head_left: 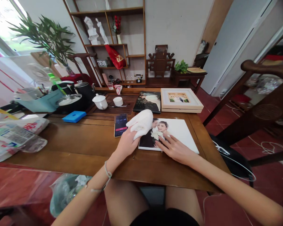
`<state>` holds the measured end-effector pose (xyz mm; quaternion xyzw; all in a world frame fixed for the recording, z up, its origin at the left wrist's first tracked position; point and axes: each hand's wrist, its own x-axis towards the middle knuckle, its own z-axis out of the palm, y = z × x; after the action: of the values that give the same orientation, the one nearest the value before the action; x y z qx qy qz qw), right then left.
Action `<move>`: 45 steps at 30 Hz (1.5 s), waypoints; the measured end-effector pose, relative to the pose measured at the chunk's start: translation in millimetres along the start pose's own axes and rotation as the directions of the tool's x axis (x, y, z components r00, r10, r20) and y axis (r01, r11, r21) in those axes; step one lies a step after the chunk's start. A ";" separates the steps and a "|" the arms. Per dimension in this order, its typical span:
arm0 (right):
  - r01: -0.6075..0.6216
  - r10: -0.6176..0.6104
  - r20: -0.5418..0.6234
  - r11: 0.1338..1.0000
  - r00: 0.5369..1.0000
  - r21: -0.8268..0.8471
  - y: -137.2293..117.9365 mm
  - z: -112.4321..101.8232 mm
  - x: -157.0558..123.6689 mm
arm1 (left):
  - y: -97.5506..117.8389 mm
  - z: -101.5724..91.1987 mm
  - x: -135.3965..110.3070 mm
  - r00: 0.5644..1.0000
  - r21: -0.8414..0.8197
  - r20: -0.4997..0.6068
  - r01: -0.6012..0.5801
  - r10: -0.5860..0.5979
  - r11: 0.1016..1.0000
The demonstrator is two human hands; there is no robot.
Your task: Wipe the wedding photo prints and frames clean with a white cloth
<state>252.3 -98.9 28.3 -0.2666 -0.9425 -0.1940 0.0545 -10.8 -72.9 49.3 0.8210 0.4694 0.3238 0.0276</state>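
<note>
A white cloth (141,123) is bunched under and in front of my left hand (128,142), whose fingers are closed on it. The cloth lies over the left edge of a photo panel (182,131), a wedding picture with a white area at its right. My right hand (175,149) rests flat on the panel's lower middle, fingers spread, holding nothing. Just left of the cloth, a phone (119,129) with a lit timer screen lies face up on the wooden table (85,144).
Behind the panel are a dark photo album (147,102) and a white framed picture (196,102). A lidded white tea bowl (100,102), small white cup (118,101) and blue sponge-like block (74,116) stand further left. Plastic bags (19,135) lie at the far left.
</note>
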 end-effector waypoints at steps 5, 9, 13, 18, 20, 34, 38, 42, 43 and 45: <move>-0.078 0.069 -0.212 0.996 0.975 -0.031 1.8 5.7 -8.6 | 17.3 -33.0 -41.4 0.977 0.098 -0.113 -0.171 0.182 0.980; -0.143 0.170 -0.351 0.984 0.921 0.103 16.0 -18.2 -20.1 | 30.0 -44.3 -62.9 0.955 0.177 -0.073 -0.271 0.288 0.946; -0.265 0.390 -0.451 0.911 0.803 0.316 27.4 -53.6 -35.6 | 37.0 -39.4 -72.9 0.967 0.208 -0.067 -0.226 0.244 0.952; -0.453 0.884 -0.432 0.464 0.178 0.761 25.7 -81.3 -44.9 | 42.0 -18.5 -68.4 0.977 0.273 -0.076 -0.172 0.199 0.947; -0.237 0.941 -0.338 0.323 -0.027 0.916 22.3 -84.4 -42.9 | 44.1 -9.9 -64.1 0.976 0.316 -0.044 -0.189 0.214 0.930; 0.260 0.946 0.207 -0.141 -0.249 0.955 -41.4 -38.3 -27.3 | 72.1 21.2 -49.5 1.000 0.166 0.020 0.013 -0.017 0.986; 0.273 0.929 0.275 -0.205 -0.249 0.940 -50.8 -28.1 -15.3 | 82.8 26.6 -48.6 0.993 0.213 0.117 -0.019 -0.006 0.977; 0.311 0.898 0.332 -0.240 -0.289 0.920 -53.7 -19.7 -9.3 | 83.6 23.4 -50.1 0.982 0.287 0.187 -0.055 0.001 0.956; 0.308 0.892 0.340 -0.248 -0.297 0.918 -54.0 -18.1 -8.3 | 83.3 21.9 -50.0 0.979 0.295 0.202 -0.076 0.015 0.953; 0.288 0.885 0.350 -0.265 -0.306 0.920 -54.8 -15.7 -6.0 | 82.5 19.2 -48.9 0.972 0.295 0.230 -0.118 0.049 0.948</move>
<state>228.8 -150.9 23.0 -0.4885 -0.1541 0.3378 0.7896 44.9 -152.5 38.2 0.8653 0.4726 0.1552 -0.0619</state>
